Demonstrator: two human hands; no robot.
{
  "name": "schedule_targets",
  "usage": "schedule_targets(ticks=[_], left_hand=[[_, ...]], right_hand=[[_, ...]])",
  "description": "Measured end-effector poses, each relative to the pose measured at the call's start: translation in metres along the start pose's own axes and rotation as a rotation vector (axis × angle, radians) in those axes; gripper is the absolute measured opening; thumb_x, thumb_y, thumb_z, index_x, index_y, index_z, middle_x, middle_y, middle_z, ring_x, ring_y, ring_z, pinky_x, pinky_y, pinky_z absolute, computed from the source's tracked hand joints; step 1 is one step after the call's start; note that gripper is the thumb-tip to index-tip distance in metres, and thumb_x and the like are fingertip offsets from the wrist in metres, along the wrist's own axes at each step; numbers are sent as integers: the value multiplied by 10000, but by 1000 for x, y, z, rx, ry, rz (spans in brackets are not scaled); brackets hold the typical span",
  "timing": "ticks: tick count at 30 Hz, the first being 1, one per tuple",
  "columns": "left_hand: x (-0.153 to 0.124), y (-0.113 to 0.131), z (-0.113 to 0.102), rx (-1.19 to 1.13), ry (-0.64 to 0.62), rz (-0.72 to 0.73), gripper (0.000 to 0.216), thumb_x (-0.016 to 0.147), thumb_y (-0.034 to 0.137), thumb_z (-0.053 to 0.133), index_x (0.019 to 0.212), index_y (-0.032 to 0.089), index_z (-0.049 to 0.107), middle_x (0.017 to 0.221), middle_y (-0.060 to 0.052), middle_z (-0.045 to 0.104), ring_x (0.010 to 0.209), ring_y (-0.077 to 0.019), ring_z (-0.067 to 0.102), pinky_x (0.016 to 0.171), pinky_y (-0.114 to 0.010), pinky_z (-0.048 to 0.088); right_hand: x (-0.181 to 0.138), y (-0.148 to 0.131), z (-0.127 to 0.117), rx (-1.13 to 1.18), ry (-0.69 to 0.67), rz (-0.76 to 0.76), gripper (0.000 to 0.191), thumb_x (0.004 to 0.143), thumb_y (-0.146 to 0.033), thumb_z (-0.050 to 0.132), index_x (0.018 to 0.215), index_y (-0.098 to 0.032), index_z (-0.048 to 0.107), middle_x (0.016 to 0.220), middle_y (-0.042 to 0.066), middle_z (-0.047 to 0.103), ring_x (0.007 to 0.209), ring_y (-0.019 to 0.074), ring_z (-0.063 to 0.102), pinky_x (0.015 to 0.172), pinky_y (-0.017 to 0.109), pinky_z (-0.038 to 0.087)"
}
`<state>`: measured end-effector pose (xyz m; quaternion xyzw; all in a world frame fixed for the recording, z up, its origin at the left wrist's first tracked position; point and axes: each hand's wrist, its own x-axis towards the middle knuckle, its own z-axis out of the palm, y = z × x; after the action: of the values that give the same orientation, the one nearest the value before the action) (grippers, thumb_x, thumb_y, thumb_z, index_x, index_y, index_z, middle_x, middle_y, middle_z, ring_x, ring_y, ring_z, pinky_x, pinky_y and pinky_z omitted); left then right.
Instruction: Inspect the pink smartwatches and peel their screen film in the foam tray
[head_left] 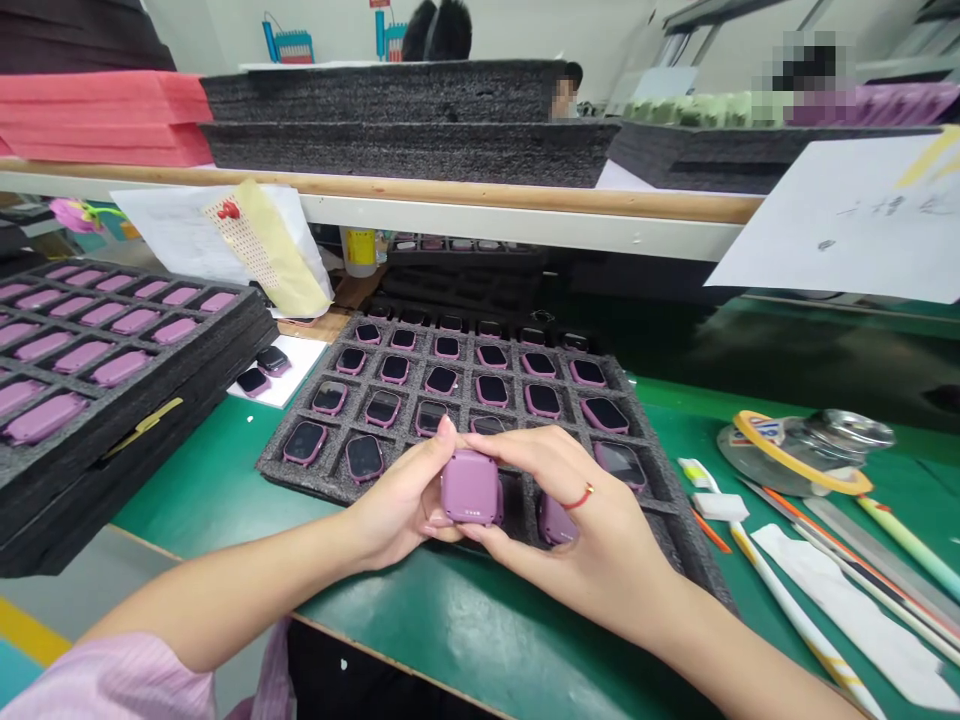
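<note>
A purple smartwatch case (470,487) is gripped between my two hands, its plain back turned up toward me. My left hand (401,495) pinches its left side with thumb and fingers. From the right, my right hand (574,510) holds it by the top and bottom edges. Beneath them lies a black foam tray (405,382) with rows of pockets, most bearing purple watch cases with dark screens facing up. Another purple case (556,520) sits in a pocket partly under my right hand. My hands hide some of the near pockets.
At left, stacked foam trays (225,370) hold more purple cases. Two watch cases (271,360) lie on white paper. To the right are a glass bottle (814,450), a toothbrush (780,590) and a white cloth strip (832,600). A shelf edge (525,215) crosses behind.
</note>
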<state>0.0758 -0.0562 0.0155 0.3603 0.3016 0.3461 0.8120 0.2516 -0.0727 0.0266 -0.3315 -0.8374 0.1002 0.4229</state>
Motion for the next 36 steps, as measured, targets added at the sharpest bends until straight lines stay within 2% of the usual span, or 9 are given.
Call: schedule_targets(ticks=[5, 11, 15, 19, 22, 25, 31, 33, 36], left_hand=[[-1, -3, -4, 355, 115, 199, 531, 870, 728, 534, 853, 197, 516, 651, 50, 493, 501, -75, 415, 446, -190, 310], [-2, 19, -22, 1004, 231, 270, 309, 963, 497, 536, 916, 199, 603, 665, 32, 581, 574, -129, 519, 572, -239, 368], [-3, 35, -36, 1352, 276, 193, 273, 978, 461, 509, 1013, 229, 649, 612, 40, 580, 592, -173, 549, 582, -255, 324], [-2, 36, -40, 1511, 163, 190, 304, 1007, 394, 442, 959, 237, 698, 890, -9, 710, 795, -197, 647, 719, -289, 423], [2, 34, -40, 1555, 269, 350, 225, 976, 322, 512, 1013, 234, 715, 1072, -21, 695, 768, -164, 622, 788, -305, 449], [3, 33, -40, 1526, 348, 419, 189, 961, 315, 547, 978, 233, 717, 980, 6, 680, 610, -116, 540, 723, -288, 449], [1, 23, -39, 1486, 211, 504, 208, 986, 344, 526, 961, 246, 708, 929, 26, 682, 580, -94, 532, 651, -247, 449], [1, 16, -38, 1513, 127, 550, 214, 999, 338, 506, 974, 251, 700, 952, 21, 692, 652, -103, 584, 682, -234, 467], [1, 6, -38, 1558, 44, 599, 214, 1008, 335, 488, 985, 267, 690, 961, 18, 704, 769, -118, 658, 718, -214, 496]], right_hand=[[1, 1, 1, -83, -20, -7, 448, 846, -211, 722, 1265, -232, 567, 1094, 92, 726, 991, 250, 691, 868, 433, 587], [-4, 16, -49, -296, -398, 214, 682, 898, -518, 664, 1465, -182, 489, 1393, 159, 646, 1216, 336, 665, 998, 529, 571], [-31, 35, -91, -421, -549, 430, 423, 877, -443, 665, 1236, -221, 692, 1219, 91, 752, 1082, 338, 729, 914, 526, 610], [-50, 38, -100, -416, -703, 587, 422, 834, -297, 643, 1245, -218, 687, 1135, 75, 773, 967, 293, 752, 833, 447, 627], [-53, 35, -95, -414, -679, 634, 480, 804, -283, 643, 1270, -170, 665, 1027, 83, 774, 878, 254, 747, 779, 393, 624], [-54, 34, -95, -453, -636, 623, 496, 764, -300, 675, 1239, -158, 684, 983, 83, 770, 812, 248, 738, 742, 394, 622], [-56, 36, -112, -312, -561, 577, 417, 798, -326, 708, 1207, -250, 731, 1193, 47, 764, 1017, 266, 741, 892, 406, 609], [-52, 41, -125, -264, -443, 673, 348, 819, -400, 717, 1138, -270, 764, 1120, 29, 787, 926, 244, 753, 818, 364, 616], [-49, 67, -160, -374, -113, 877, 284, 906, -462, 637, 1037, -257, 784, 1050, 33, 796, 949, 234, 742, 841, 334, 595]])
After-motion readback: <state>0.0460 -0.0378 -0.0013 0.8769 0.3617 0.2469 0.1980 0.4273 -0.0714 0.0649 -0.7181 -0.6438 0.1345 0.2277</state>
